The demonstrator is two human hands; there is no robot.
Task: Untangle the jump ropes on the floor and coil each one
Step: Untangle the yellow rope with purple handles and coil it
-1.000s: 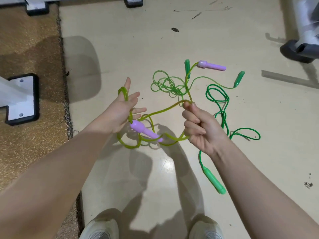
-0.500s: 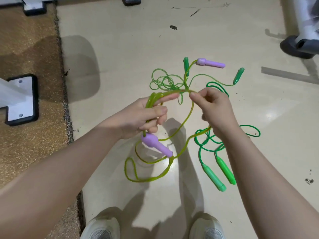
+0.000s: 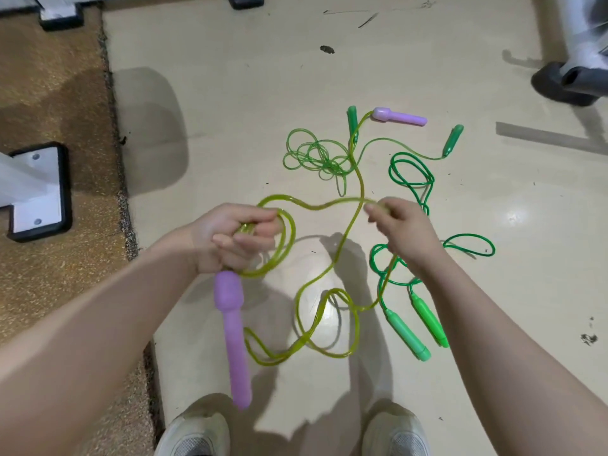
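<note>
The yellow rope [image 3: 345, 245] is partly up in the air and partly on the floor [image 3: 230, 126]. The left hand [image 3: 230, 238] has its fingers curled round a few loops of it, and one purple handle [image 3: 233, 340] hangs down from that hand. The right hand [image 3: 401, 228] pinches the same rope between thumb and fingertips, a little way to the right. The rope stretches between the two hands, then drops in curls to the floor near the shoes [image 3: 194, 436]. Its far end runs up to a second purple handle [image 3: 399, 116] lying on the floor.

A dark green rope [image 3: 411, 172] lies on the floor under and beyond the right hand, with its two green handles [image 3: 418, 330] side by side. A thin light green rope [image 3: 316, 156] sits in a messy bunch farther away, with one small green handle [image 3: 352, 118] just beside the far purple one and another [image 3: 453, 139] off to the right.

A brown mat [image 3: 49, 126] lies on the left
</note>
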